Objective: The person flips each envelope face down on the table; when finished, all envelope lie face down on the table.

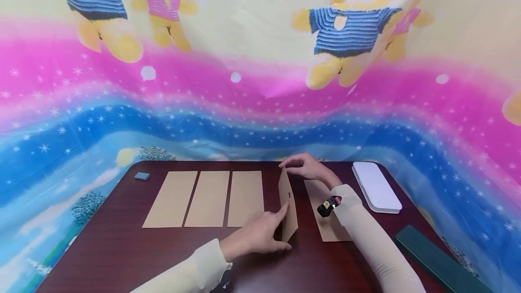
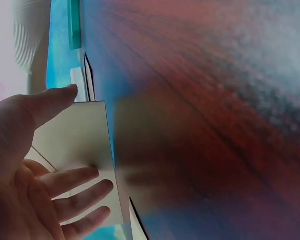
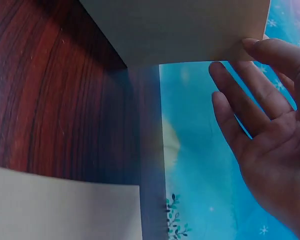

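Observation:
A stiff brown paper card stands on edge over the table, with a small dark print on its face. At its far upper corner my right hand pinches it; the right wrist view shows the thumb on the face and the index finger mostly hidden behind. My left hand reaches in from the near left and points its index finger against the face. Its thumb lies by the card's near edge, and the other fingers are fairly straight in front of the card.
Three similar brown cards lie flat in a row on the dark wooden table. Another card lies under my right forearm. At the right are a white case and a dark green box; a small blue-grey block sits far left.

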`<state>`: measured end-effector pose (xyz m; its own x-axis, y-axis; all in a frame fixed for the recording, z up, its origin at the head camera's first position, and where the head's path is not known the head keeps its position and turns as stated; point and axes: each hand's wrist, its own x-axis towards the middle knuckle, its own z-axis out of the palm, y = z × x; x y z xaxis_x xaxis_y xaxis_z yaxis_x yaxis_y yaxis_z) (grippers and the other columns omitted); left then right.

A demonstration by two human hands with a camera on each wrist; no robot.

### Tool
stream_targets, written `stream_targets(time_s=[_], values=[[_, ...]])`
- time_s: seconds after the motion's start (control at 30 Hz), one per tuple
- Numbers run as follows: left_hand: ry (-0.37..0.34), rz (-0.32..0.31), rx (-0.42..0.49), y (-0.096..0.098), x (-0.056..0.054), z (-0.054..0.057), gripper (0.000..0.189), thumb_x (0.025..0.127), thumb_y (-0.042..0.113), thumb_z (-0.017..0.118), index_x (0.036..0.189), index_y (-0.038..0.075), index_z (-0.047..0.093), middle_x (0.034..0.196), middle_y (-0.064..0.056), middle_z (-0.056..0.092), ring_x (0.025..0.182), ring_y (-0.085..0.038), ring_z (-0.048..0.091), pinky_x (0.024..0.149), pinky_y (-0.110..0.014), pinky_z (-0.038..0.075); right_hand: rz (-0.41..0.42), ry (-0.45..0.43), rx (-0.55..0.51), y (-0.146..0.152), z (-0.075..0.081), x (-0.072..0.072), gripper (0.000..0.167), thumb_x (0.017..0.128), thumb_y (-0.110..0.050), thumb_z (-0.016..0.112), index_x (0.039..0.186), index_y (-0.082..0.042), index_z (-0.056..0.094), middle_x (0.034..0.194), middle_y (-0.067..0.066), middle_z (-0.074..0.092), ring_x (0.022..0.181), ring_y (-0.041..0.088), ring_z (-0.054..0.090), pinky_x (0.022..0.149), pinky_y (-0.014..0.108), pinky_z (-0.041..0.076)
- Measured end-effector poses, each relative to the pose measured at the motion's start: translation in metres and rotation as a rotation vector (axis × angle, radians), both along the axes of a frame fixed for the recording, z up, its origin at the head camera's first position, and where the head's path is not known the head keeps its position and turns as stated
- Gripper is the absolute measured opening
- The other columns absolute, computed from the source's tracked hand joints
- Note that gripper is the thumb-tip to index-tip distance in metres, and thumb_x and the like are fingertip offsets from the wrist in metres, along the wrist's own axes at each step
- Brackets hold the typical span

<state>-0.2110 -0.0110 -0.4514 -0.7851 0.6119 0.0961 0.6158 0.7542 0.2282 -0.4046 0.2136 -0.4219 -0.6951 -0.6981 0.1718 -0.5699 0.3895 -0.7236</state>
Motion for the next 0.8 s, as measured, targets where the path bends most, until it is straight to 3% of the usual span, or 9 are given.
stream_targets(time_s=[0.27,0.47,0.67,0.8], values=[[-0.023,0.041,0.083,-0.003,0.001,0.002,0.109,0.085,0.066,0.072,0.163,0.005,0.026,0.145,-0.007,0.063,0.123,-0.018,0.067,0.098,-0.035,0.056,-0.017,-0.025,-0.005,-0.004,-0.001,0.000,0.025,0.101,-0.025,0.067,0.125,-0.022,0.074,0.131,0.004,0.073,0.125,0.023,0.066,0.105,0.046,0.053],[0.035,0.079,0.165,-0.006,0.005,0.014,0.110,0.082,0.068,0.075,0.165,0.018,0.024,0.139,-0.003,0.059,0.109,-0.017,0.064,0.091,-0.033,0.056,-0.016,-0.022,-0.002,-0.004,-0.002,-0.001,0.025,0.101,-0.022,0.067,0.125,-0.022,0.074,0.132,0.005,0.072,0.128,0.024,0.065,0.106,0.047,0.052],[0.147,0.015,0.227,-0.008,0.005,0.024,0.084,0.085,0.063,0.075,0.155,0.028,0.047,0.133,0.003,0.062,0.115,-0.014,0.062,0.093,-0.035,0.054,-0.015,-0.030,0.010,-0.005,0.002,0.000,0.024,0.101,-0.026,0.067,0.124,-0.025,0.074,0.135,0.002,0.070,0.135,0.026,0.060,0.110,0.051,0.049],[0.143,0.013,0.214,-0.009,0.005,0.027,0.074,0.086,0.064,0.073,0.149,0.028,0.056,0.135,0.004,0.063,0.122,-0.015,0.061,0.100,-0.040,0.053,-0.005,-0.028,0.016,-0.007,0.001,-0.001,0.032,0.101,-0.026,0.067,0.133,-0.023,0.069,0.134,0.006,0.070,0.133,0.027,0.061,0.110,0.052,0.048]])
